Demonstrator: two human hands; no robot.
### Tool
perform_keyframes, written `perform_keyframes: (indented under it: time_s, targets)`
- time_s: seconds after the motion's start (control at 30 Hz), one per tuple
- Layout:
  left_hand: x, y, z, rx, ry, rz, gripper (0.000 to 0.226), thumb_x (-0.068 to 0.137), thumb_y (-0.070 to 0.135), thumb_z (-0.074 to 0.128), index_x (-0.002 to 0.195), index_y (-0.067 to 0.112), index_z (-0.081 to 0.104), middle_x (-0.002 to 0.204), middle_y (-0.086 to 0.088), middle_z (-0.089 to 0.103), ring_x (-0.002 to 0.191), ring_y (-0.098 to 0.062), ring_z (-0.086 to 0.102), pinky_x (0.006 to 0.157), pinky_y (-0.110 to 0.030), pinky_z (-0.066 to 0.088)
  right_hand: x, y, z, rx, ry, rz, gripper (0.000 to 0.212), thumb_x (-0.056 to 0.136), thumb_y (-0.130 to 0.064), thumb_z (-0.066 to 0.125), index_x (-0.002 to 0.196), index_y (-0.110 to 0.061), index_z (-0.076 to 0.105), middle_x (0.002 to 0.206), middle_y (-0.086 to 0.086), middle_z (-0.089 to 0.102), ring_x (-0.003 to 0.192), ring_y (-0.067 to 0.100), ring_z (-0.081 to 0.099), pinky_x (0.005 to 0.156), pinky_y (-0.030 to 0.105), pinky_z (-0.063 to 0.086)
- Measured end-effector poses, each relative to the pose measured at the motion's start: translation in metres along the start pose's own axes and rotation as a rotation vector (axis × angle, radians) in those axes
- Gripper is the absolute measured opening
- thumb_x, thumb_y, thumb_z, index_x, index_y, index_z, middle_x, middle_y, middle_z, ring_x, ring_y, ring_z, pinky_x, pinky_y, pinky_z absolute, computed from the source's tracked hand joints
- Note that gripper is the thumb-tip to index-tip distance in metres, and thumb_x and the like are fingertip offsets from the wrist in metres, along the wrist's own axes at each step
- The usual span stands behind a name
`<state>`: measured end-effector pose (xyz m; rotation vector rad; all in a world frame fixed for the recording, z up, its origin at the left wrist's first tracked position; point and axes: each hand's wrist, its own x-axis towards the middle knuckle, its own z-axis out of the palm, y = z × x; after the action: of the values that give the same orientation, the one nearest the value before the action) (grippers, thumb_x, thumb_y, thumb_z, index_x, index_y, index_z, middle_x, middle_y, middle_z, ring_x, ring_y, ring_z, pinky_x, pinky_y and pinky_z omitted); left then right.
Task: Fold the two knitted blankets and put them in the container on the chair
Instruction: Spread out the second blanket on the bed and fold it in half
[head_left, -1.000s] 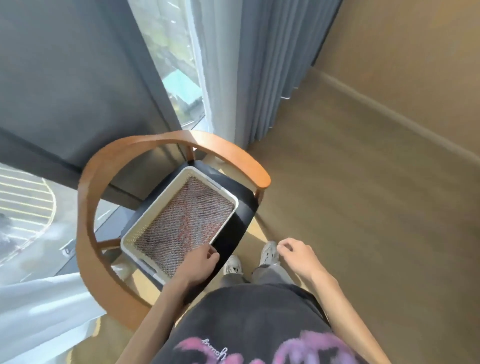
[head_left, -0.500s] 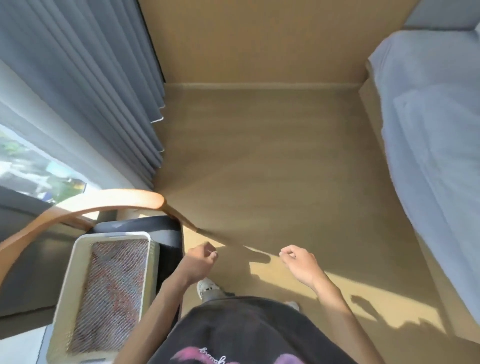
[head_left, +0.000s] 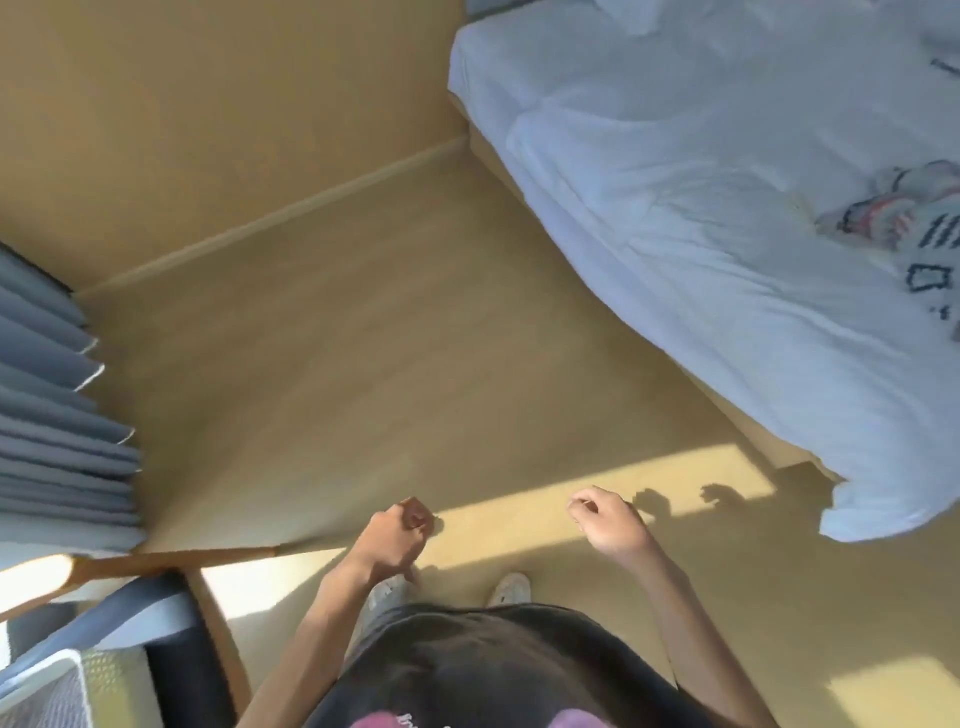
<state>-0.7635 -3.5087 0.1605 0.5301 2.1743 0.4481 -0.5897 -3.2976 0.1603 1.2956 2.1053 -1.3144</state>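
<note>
A pale knitted blanket (head_left: 904, 234) with dark and coloured patterns lies crumpled on the bed at the right edge. The white container (head_left: 57, 675) sits on the chair (head_left: 156, 613) at the bottom left corner, mostly cut off; a bit of reddish knit shows inside it. My left hand (head_left: 395, 535) hangs in front of my body, fingers curled shut, holding nothing. My right hand (head_left: 608, 525) is beside it, fingers loosely curled and empty. Both hands are over the floor, apart from the chair and the bed.
A bed (head_left: 701, 208) with a white sheet fills the right side. Grey curtains (head_left: 52, 441) hang at the left. Wooden floor (head_left: 389, 364) lies between chair and bed, with a wall and skirting behind. My shoes (head_left: 509, 590) show below my hands.
The view has swung right, away from the chair toward the bed. My left hand has left the container's edge. The blanket on the bed has come into sight.
</note>
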Motion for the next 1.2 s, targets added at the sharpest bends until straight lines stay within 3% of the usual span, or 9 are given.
perform_keyframes:
  time_s: [0.23, 0.33, 0.47, 0.63, 0.8, 1.0, 1.07, 1.13, 1.2]
  targets:
    - [0.051, 0.125, 0.038, 0.276, -0.173, 0.196, 0.022, 0.092, 0.014, 0.045, 0.103, 0.015, 0.064, 0.109, -0.005, 0.068, 0.101, -0.024, 0.062, 0.080, -0.025, 0.045, -0.012, 0.080, -0.072, 0.198, 0.129, 0.148, 0.029, 0.094, -0.028, 0.046, 0.111, -0.011, 0.063, 0.112, 0.007, 0.064, 0.105, 0.025, 0.057, 0.086, 0.030, 0.041]
    - [0.078, 0.183, 0.058, 0.344, -0.235, 0.263, 0.022, 0.092, 0.013, 0.044, 0.103, 0.017, 0.063, 0.111, -0.003, 0.068, 0.101, -0.022, 0.062, 0.078, -0.022, 0.043, -0.012, 0.108, -0.106, 0.289, 0.197, 0.208, 0.030, 0.093, -0.027, 0.046, 0.108, -0.008, 0.063, 0.106, 0.011, 0.066, 0.098, 0.027, 0.060, 0.087, 0.038, 0.044]
    - [0.120, 0.265, 0.092, 0.416, -0.313, 0.336, 0.022, 0.094, 0.015, 0.043, 0.106, 0.018, 0.062, 0.115, -0.002, 0.066, 0.100, -0.020, 0.060, 0.076, -0.018, 0.038, 0.001, 0.146, -0.161, 0.415, 0.285, 0.276, 0.026, 0.092, -0.028, 0.049, 0.111, -0.016, 0.063, 0.105, 0.001, 0.065, 0.097, 0.019, 0.061, 0.087, 0.033, 0.046]
    - [0.169, 0.371, 0.135, 0.527, -0.402, 0.454, 0.026, 0.096, 0.014, 0.041, 0.111, 0.007, 0.061, 0.123, -0.004, 0.060, 0.107, -0.020, 0.058, 0.075, -0.015, 0.034, 0.026, 0.192, -0.236, 0.513, 0.349, 0.380, 0.027, 0.092, -0.029, 0.050, 0.112, -0.016, 0.062, 0.107, 0.003, 0.065, 0.099, 0.021, 0.061, 0.086, 0.031, 0.045]
    - [0.192, 0.466, 0.172, 0.515, -0.454, 0.468, 0.023, 0.094, 0.017, 0.041, 0.106, 0.012, 0.061, 0.114, -0.005, 0.063, 0.090, -0.017, 0.056, 0.071, -0.021, 0.038, 0.038, 0.231, -0.305, 0.599, 0.395, 0.458, 0.026, 0.091, -0.032, 0.049, 0.108, -0.018, 0.063, 0.107, 0.002, 0.066, 0.099, 0.021, 0.061, 0.089, 0.033, 0.046]
    - [0.205, 0.551, 0.234, 0.551, -0.532, 0.483, 0.020, 0.096, 0.023, 0.045, 0.107, 0.016, 0.059, 0.113, -0.004, 0.063, 0.088, -0.014, 0.056, 0.064, -0.020, 0.041, 0.042, 0.293, -0.371, 0.694, 0.441, 0.511, 0.020, 0.092, -0.029, 0.047, 0.105, -0.021, 0.060, 0.100, -0.002, 0.065, 0.094, 0.020, 0.061, 0.080, 0.029, 0.044]
    - [0.204, 0.575, 0.262, 0.572, -0.545, 0.478, 0.021, 0.096, 0.023, 0.045, 0.109, 0.015, 0.059, 0.115, -0.004, 0.062, 0.091, -0.016, 0.056, 0.069, -0.023, 0.041, 0.042, 0.323, -0.391, 0.713, 0.439, 0.510, 0.013, 0.092, -0.028, 0.046, 0.092, -0.024, 0.059, 0.091, -0.004, 0.062, 0.088, 0.017, 0.057, 0.073, 0.027, 0.041]
    - [0.201, 0.600, 0.295, 0.587, -0.543, 0.465, 0.023, 0.096, 0.024, 0.044, 0.111, 0.014, 0.058, 0.115, -0.004, 0.062, 0.095, -0.017, 0.056, 0.075, -0.024, 0.041, 0.041, 0.356, -0.415, 0.722, 0.441, 0.499, 0.019, 0.093, -0.027, 0.045, 0.076, -0.027, 0.052, 0.078, -0.008, 0.056, 0.079, 0.015, 0.052, 0.065, 0.024, 0.039]
    - [0.195, 0.630, 0.331, 0.581, -0.531, 0.466, 0.023, 0.096, 0.023, 0.044, 0.112, 0.014, 0.059, 0.110, 0.000, 0.060, 0.095, -0.016, 0.055, 0.073, -0.019, 0.042, 0.038, 0.393, -0.444, 0.702, 0.437, 0.498, 0.017, 0.094, -0.028, 0.045, 0.079, -0.024, 0.054, 0.076, -0.006, 0.057, 0.076, 0.016, 0.053, 0.065, 0.025, 0.040]
